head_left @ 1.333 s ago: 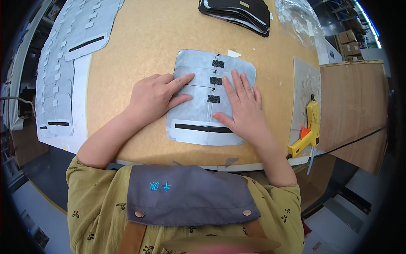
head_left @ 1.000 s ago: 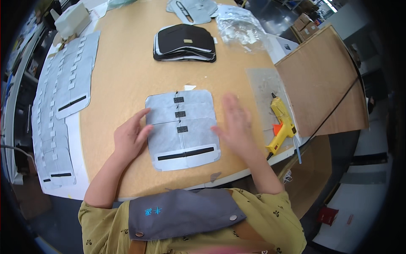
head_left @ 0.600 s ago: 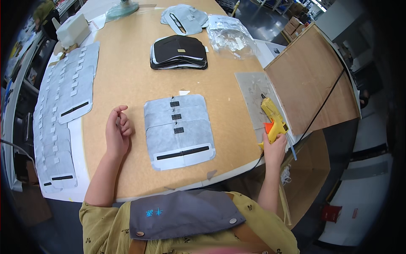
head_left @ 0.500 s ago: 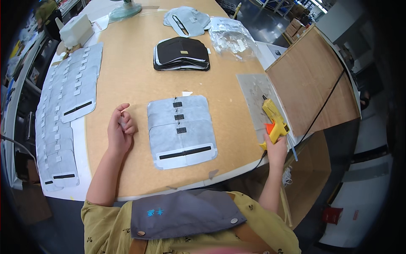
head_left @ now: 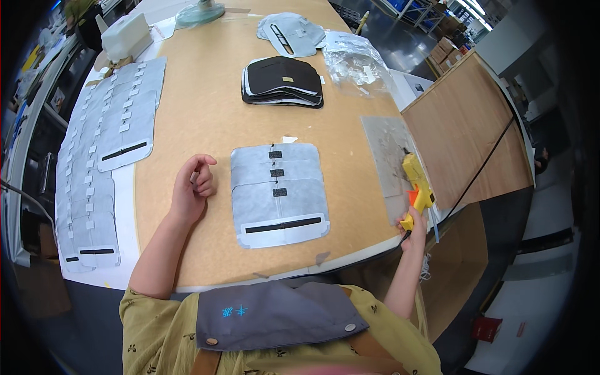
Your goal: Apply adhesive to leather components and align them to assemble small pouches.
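Note:
My right hand (head_left: pixel 413 230) is closed round the lower handle of a yellow glue gun (head_left: pixel 419 187) with an orange trigger. The gun's nozzle points away over a grey, stained plate at the right table edge. On the left, my left hand (head_left: pixel 195 182) hovers beside a light grey fabric panel (head_left: pixel 256 206). Its fingers are curled in, the index finger less so; what they hold, if anything, is hidden. The panel lies flat in front of me, with several small black patches down its middle and a black slot in a pale strip near its front edge.
Overlapping grey panels with small white tabs (head_left: pixel 94 181) line the left side. Farther back are a stack of black panels (head_left: pixel 284 78), grey pieces (head_left: pixel 290 31) and a clear plastic bag (head_left: pixel 356 59). A wooden board (head_left: pixel 465 137) rises at the right; a dark cord crosses it.
My right hand has drawn the glue gun slightly nearer me and shifted lower on its handle. My left hand stays curled, a little nearer the panel. The whole view has shifted slightly.

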Tool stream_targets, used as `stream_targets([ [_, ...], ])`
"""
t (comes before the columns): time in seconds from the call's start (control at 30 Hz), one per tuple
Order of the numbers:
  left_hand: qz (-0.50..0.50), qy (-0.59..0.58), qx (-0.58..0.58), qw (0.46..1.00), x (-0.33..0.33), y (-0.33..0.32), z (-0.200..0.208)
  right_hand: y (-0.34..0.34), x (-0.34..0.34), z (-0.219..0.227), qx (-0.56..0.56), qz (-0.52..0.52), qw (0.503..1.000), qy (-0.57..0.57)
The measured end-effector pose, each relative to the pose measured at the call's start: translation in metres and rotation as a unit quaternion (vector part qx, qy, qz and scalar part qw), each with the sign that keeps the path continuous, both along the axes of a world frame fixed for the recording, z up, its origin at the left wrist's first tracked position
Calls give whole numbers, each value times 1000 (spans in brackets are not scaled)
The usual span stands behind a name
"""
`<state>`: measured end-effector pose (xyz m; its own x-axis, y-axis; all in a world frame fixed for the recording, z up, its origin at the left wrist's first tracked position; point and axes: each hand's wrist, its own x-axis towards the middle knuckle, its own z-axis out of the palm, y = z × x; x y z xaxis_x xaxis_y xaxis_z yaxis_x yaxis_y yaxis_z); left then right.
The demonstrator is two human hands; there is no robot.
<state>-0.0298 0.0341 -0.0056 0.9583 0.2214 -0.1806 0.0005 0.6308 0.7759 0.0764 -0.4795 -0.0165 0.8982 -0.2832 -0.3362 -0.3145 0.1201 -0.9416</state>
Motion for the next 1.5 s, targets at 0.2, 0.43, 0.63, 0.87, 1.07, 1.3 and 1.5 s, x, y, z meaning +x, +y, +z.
stream_targets([
  [0.2, -4, 18, 75, 997, -1, -8, 3, 21, -27, 4, 26, -45, 968, -244],
  [0.43, 1, 21, 264, 964, -8, -14, -2, 42, -34, 56, 334, 245, 891, -187],
  [0.63, 36, -17, 576, 816, -8, -31, -2, 96, -45, 68, 125, 284, 939, -148],
  [0.87, 13, -90, 728, 680, -7, -31, -7, 126, -51, 74, 47, 455, 887, -63],
  [1.07, 9, -120, 747, 654, -7, -34, -12, 145, -53, 79, 71, 494, 866, -2],
  [1.3, -12, -87, 746, 660, -8, -36, -12, 149, -51, 79, 56, 489, 870, 21],
  [1.5, -10, -77, 746, 661, -7, -34, -12, 152, -51, 78, 53, 484, 873, 35],
])
